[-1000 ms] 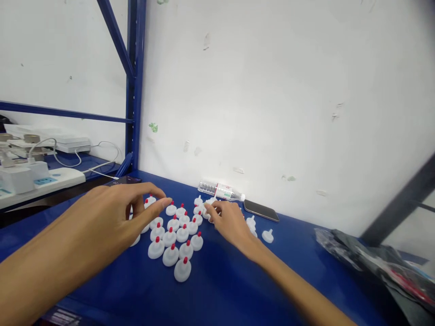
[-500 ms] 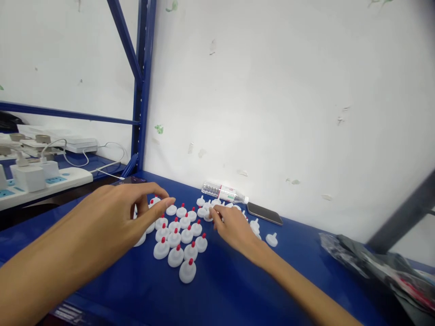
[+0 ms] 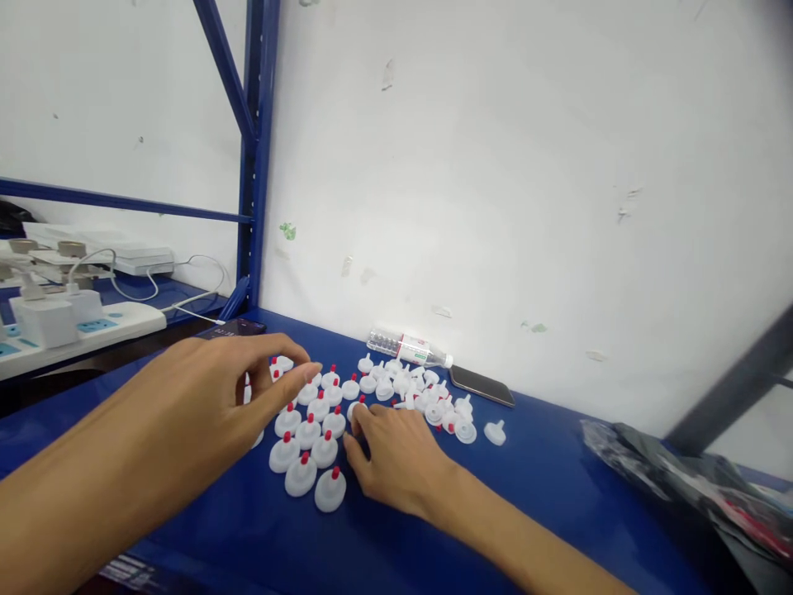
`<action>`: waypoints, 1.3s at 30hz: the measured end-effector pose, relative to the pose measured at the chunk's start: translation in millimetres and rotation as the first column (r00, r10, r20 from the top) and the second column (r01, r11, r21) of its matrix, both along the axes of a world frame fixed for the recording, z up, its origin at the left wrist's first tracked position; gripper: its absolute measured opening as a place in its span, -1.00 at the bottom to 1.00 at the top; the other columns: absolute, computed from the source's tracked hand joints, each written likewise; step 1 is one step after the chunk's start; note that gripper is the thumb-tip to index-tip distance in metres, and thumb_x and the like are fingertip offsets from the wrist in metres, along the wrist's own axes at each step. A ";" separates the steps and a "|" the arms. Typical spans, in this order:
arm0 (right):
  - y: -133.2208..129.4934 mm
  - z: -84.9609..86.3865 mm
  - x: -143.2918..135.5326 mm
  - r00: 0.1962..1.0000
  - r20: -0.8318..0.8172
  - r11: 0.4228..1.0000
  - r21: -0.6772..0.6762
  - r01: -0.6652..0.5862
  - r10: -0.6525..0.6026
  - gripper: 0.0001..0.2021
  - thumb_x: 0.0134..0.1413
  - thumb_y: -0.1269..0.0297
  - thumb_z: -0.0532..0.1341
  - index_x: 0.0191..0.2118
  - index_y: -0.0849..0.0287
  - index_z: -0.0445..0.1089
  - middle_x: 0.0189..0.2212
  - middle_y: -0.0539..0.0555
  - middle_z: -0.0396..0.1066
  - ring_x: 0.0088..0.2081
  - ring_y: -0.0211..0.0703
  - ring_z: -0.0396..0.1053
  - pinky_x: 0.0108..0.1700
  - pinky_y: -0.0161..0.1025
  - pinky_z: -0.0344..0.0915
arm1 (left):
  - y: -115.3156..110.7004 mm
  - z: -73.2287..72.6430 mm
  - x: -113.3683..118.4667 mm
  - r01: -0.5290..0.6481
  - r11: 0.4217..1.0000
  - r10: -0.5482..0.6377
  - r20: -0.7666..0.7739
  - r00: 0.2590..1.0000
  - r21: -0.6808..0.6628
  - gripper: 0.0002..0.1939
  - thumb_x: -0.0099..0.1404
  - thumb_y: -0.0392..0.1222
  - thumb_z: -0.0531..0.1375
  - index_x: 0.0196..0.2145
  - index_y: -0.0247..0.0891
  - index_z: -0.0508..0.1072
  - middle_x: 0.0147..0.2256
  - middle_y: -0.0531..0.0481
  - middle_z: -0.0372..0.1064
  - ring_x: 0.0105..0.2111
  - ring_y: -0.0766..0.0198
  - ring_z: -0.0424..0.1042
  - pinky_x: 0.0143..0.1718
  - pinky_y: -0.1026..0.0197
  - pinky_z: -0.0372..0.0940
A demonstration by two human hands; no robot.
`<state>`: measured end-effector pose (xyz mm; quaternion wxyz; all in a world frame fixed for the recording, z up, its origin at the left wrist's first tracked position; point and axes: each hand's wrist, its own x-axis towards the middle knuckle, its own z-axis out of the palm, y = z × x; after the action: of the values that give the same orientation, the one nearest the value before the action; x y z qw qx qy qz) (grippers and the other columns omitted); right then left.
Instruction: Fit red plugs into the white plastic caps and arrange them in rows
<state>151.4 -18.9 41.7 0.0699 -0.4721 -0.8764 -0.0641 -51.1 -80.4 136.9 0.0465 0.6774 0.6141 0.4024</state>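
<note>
- I am looking at a blue shelf [image 3: 557,512] running along a white wall [image 3: 526,165], with a blue upright post [image 3: 254,165] at the left.
- A dark bag [image 3: 681,479] is lying at the right; a power strip [image 3: 80,326] is sitting on the left.
- A water bottle [image 3: 405,348] and a phone [image 3: 481,385] are lying against the wall behind the caps.
- My left hand [image 3: 211,405] is hovering half curled over the rows, thumb and forefinger apart, gripping nothing I can see.
- My right hand [image 3: 396,459] is resting flat, fingertips touching a capped piece; I cannot tell whether it is pinching it.
- White caps with red tips [image 3: 310,438] are standing between both hands; loose white caps [image 3: 427,397] are crowding behind.

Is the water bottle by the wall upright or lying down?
Lying down: the bottle rests on its side along the wall, cap pointing right toward the phone.
</note>
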 end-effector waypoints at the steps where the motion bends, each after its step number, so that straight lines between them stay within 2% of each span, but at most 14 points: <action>1: 4.6 4.3 5.4 1.000 0.006 1.000 0.015 0.017 -0.017 -0.76 0.36 0.16 0.01 -0.19 0.11 0.37 -0.29 0.09 0.54 -0.32 -0.02 0.50 -0.34 -0.19 0.17 | -2.3 1.5 2.9 0.001 1.000 -0.002 -0.048 0.999 -0.022 -0.60 0.21 0.19 0.14 -0.32 -0.09 0.65 -0.66 0.14 0.32 -0.59 0.23 0.29 -0.45 0.27 0.02; 6: 32.0 17.3 40.5 0.984 -0.002 0.976 0.128 0.175 -0.176 -0.72 0.37 0.10 0.08 -0.01 0.10 0.43 -0.11 0.13 0.51 -0.17 0.02 0.51 -0.24 -0.17 0.26 | 0.0 -3.8 5.3 0.043 0.993 -0.057 -0.126 0.990 -0.113 -0.53 0.27 0.25 0.07 -0.21 -0.06 0.63 -0.61 0.13 0.42 -0.61 0.23 0.33 -0.50 0.27 0.07; 9: 48.0 10.7 42.4 0.980 0.007 0.970 0.143 0.196 -0.199 -0.60 0.30 -0.06 0.16 0.01 0.16 0.45 -0.06 0.19 0.48 -0.13 0.09 0.51 -0.21 -0.13 0.30 | 7.7 -15.1 4.3 0.081 0.991 -0.096 -0.150 0.984 -0.107 -0.52 0.28 0.28 0.07 -0.18 -0.05 0.62 -0.62 0.13 0.43 -0.64 0.23 0.35 -0.56 0.27 0.06; 11: 54.5 3.8 35.8 0.981 0.005 0.972 0.138 0.192 -0.195 -0.60 0.27 -0.04 0.19 -0.04 0.20 0.48 -0.08 0.23 0.48 -0.15 0.12 0.51 -0.22 -0.11 0.31 | 10.9 -20.6 6.9 0.101 0.991 -0.117 -0.179 0.977 -0.092 -0.53 0.30 0.27 0.07 -0.18 -0.05 0.61 -0.64 0.13 0.41 -0.65 0.23 0.35 -0.57 0.27 0.05; 14: 54.8 1.8 29.0 0.980 -0.026 0.971 0.135 0.199 -0.198 -0.66 0.27 0.07 0.18 -0.09 0.25 0.50 -0.08 0.26 0.48 -0.19 0.11 0.51 -0.22 -0.10 0.31 | 11.8 -22.1 16.1 0.149 0.986 -0.160 -0.172 0.972 -0.076 -0.53 0.31 0.28 0.06 -0.21 -0.06 0.61 -0.64 0.13 0.42 -0.66 0.24 0.35 -0.58 0.27 0.06; 18: 33.1 25.6 46.8 0.959 -0.198 0.970 0.095 0.226 -0.204 -0.66 0.28 0.01 0.17 -0.08 0.16 0.50 -0.13 0.14 0.51 -0.16 0.03 0.48 -0.20 -0.14 0.30 | 9.0 -21.3 34.4 0.141 0.988 -0.148 -0.104 0.983 -0.069 -0.52 0.31 0.24 0.04 -0.17 -0.08 0.62 -0.57 0.10 0.49 -0.62 0.20 0.41 -0.55 0.24 0.13; 21: 2.2 49.5 72.6 0.778 -0.607 0.978 -0.206 0.041 -0.160 -0.65 0.22 -0.07 0.23 -0.13 0.11 0.52 -0.28 0.03 0.51 -0.35 -0.19 0.41 -0.30 -0.25 0.25 | 4.8 -33.2 51.9 0.110 0.994 -0.108 -0.103 0.989 0.014 -0.51 0.32 0.22 0.06 -0.13 -0.13 0.62 -0.38 -0.03 0.59 -0.42 0.07 0.53 -0.46 0.19 0.24; 23: -19.7 57.3 87.5 0.641 -0.744 0.902 -0.389 -0.187 -0.188 -0.64 0.22 -0.09 0.24 -0.19 0.13 0.54 -0.37 0.00 0.43 -0.43 -0.29 0.31 -0.43 -0.33 0.15 | 2.6 -47.3 66.5 0.122 0.987 -0.114 -0.080 0.990 0.104 -0.46 0.31 0.26 0.11 -0.02 -0.17 0.58 -0.17 -0.12 0.59 -0.29 0.03 0.55 -0.34 0.14 0.32; 24: -29.2 57.8 93.1 0.581 -0.780 0.846 -0.456 -0.275 -0.231 -0.63 0.21 -0.09 0.26 -0.18 0.13 0.55 -0.41 -0.01 0.40 -0.47 -0.32 0.27 -0.48 -0.36 0.09 | 2.1 -54.6 74.5 0.176 0.978 -0.169 -0.069 0.983 0.113 -0.46 0.30 0.25 0.16 0.05 -0.15 0.54 -0.09 -0.12 0.56 -0.34 0.10 0.54 -0.36 0.16 0.33; 26: -43.2 52.9 100.7 0.484 -0.820 0.743 -0.523 -0.417 -0.306 -0.64 0.18 -0.07 0.29 -0.15 0.14 0.56 -0.43 -0.02 0.36 -0.49 -0.35 0.21 -0.55 -0.40 0.00 | 1.9 -66.9 90.1 0.393 0.919 -0.393 -0.014 0.919 0.038 -0.63 0.32 0.14 0.22 -0.03 -0.07 0.56 -0.10 -0.02 0.52 -0.46 0.27 0.47 -0.41 0.23 0.32; 29: -50.0 40.3 105.7 0.444 -0.830 0.643 -0.548 -0.535 -0.338 -0.63 0.14 -0.04 0.34 -0.13 0.18 0.58 -0.51 -0.04 0.34 -0.56 -0.40 0.14 -0.58 -0.42 -0.03 | 1.6 -77.9 104.6 0.550 0.834 -0.537 0.178 0.824 -0.030 -0.83 0.35 -0.05 0.21 -0.24 -0.10 0.59 -0.23 0.04 0.49 -0.45 0.35 0.44 -0.51 0.35 0.26; 32: -45.8 31.1 107.3 0.507 -0.806 0.608 -0.575 -0.547 -0.307 -0.61 0.09 -0.02 0.38 -0.15 0.23 0.59 -0.60 -0.07 0.32 -0.62 -0.44 0.09 -0.59 -0.43 -0.02 | -2.0 -86.5 104.8 0.573 0.819 -0.535 0.365 0.762 0.002 -0.81 0.31 -0.06 0.26 -0.14 -0.06 0.60 -0.09 0.00 0.49 -0.36 0.32 0.49 -0.55 0.40 0.26; 35: -39.2 26.3 107.0 0.540 -0.782 0.592 -0.604 -0.534 -0.312 -0.60 0.01 -0.02 0.42 -0.16 0.22 0.59 -0.60 -0.08 0.33 -0.60 -0.42 0.18 -0.58 -0.45 0.02 | -5.7 -97.0 100.2 0.608 0.794 -0.509 0.541 0.670 -0.007 -0.71 0.31 0.03 0.26 -0.05 -0.03 0.57 -0.01 -0.04 0.46 -0.33 0.28 0.50 -0.52 0.37 0.34; 39: -29.9 26.9 111.1 0.579 -0.763 0.565 -0.624 -0.540 -0.289 -0.62 -0.05 0.02 0.45 -0.20 0.20 0.61 -0.58 -0.09 0.36 -0.56 -0.39 0.25 -0.52 -0.43 0.12 | -6.1 -106.5 103.7 0.733 0.675 -0.437 0.756 0.487 -0.082 -0.63 0.28 0.09 0.28 -0.04 -0.14 0.55 0.02 -0.14 0.44 -0.20 0.13 0.52 -0.53 0.33 0.38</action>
<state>262.5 -48.8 68.6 0.2374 -0.3479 -0.7035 0.5725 52.7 -86.4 30.4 0.5415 0.6250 0.3423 0.4461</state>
